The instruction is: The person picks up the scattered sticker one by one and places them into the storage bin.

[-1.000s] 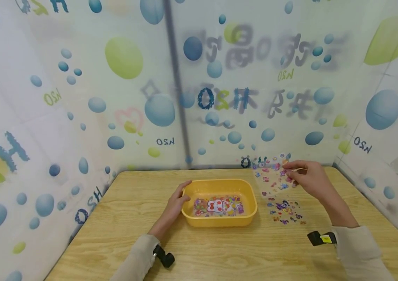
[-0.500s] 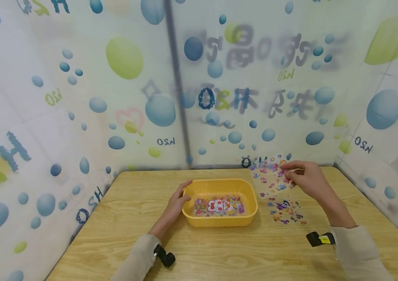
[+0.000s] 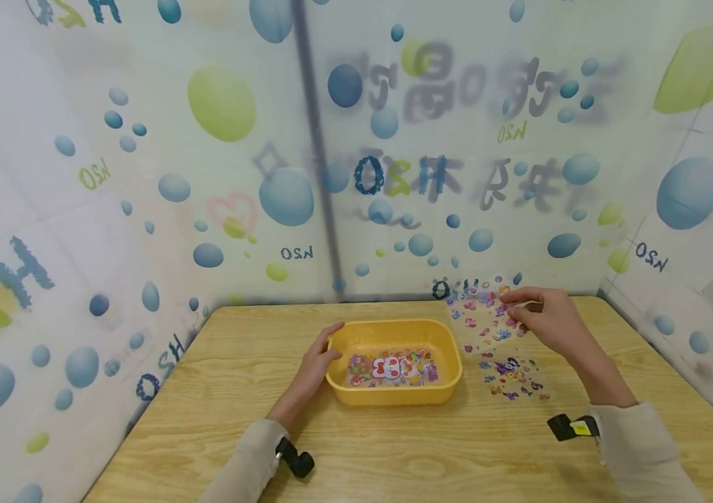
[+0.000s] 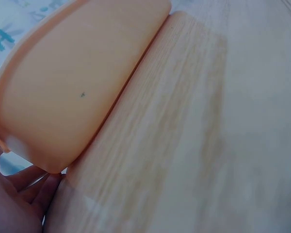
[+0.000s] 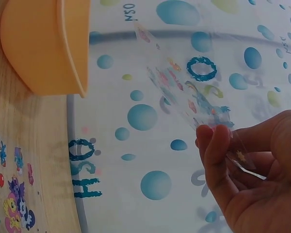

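A yellow plastic basin (image 3: pixel 394 398) stands on the table, with a colourful sticker sheet (image 3: pixel 392 368) lying flat on its bottom. My left hand (image 3: pixel 315 367) holds the basin's left end, thumb over the rim; in the left wrist view its fingers (image 4: pixel 26 191) curl against the basin's outer corner. Right of the basin, my right hand (image 3: pixel 551 318) pinches a clear sticker sheet (image 3: pixel 475 321) by its right edge and holds it up, tilted. The right wrist view shows this transparent sheet (image 5: pixel 184 92) nearly edge-on, between thumb and fingertips.
Another clear sticker sheet (image 3: pixel 513 377) with small cartoon figures lies on the wooden table (image 3: pixel 394 454), just below the held one. Walls of white film (image 3: pixel 488 140) printed with blue and green drops close in the table's back and sides.
My right hand has drifted slightly left with the held sticker sheet. The left hand and the basin stay where they were.
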Motion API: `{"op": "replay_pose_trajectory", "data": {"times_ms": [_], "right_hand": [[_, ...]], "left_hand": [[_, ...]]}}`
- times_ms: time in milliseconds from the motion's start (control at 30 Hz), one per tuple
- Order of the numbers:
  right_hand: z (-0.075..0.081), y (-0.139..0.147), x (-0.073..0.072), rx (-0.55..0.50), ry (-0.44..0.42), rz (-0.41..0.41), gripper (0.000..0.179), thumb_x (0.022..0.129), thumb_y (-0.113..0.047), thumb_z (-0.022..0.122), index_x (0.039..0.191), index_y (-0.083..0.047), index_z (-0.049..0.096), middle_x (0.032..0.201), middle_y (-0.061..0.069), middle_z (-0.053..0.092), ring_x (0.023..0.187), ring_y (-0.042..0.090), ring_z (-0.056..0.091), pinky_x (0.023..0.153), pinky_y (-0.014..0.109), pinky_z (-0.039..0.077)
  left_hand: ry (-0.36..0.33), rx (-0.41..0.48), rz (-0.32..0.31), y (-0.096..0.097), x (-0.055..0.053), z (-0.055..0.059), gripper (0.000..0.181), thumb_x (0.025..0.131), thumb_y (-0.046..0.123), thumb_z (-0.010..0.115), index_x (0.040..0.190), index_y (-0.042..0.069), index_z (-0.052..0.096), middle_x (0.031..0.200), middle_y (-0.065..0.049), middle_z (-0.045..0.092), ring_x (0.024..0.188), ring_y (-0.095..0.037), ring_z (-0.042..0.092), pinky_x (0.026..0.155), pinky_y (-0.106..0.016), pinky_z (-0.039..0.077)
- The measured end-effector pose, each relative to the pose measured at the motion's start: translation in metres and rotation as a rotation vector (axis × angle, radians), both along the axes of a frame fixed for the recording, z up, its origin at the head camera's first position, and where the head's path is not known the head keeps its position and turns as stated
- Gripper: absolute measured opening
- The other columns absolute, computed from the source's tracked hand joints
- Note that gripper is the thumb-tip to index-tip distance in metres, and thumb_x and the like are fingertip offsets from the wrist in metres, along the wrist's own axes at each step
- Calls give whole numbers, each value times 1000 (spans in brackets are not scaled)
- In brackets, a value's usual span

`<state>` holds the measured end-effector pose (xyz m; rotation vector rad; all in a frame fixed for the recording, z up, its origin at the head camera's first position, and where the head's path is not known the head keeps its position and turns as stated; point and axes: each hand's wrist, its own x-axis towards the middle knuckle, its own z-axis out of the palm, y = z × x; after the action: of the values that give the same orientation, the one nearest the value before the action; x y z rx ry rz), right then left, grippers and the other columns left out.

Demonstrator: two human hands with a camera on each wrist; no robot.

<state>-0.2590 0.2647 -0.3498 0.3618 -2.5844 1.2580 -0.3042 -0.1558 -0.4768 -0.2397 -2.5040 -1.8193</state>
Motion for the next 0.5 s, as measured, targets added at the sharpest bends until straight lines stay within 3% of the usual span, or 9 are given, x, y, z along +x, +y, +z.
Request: {"op": "replay_pose_trajectory", "data": {"times_ms": [500], "right_hand": [[-2,-4,-1,3,-21,4,28,102,-6,58,125,7,68,114,27,71,72,6,64,62,23,57]], "left_hand": [[11,5,-5,0,0,0,59,98,8,50,155,19,47,167,-13,37,153,-43,35,123,-60,30]]}}
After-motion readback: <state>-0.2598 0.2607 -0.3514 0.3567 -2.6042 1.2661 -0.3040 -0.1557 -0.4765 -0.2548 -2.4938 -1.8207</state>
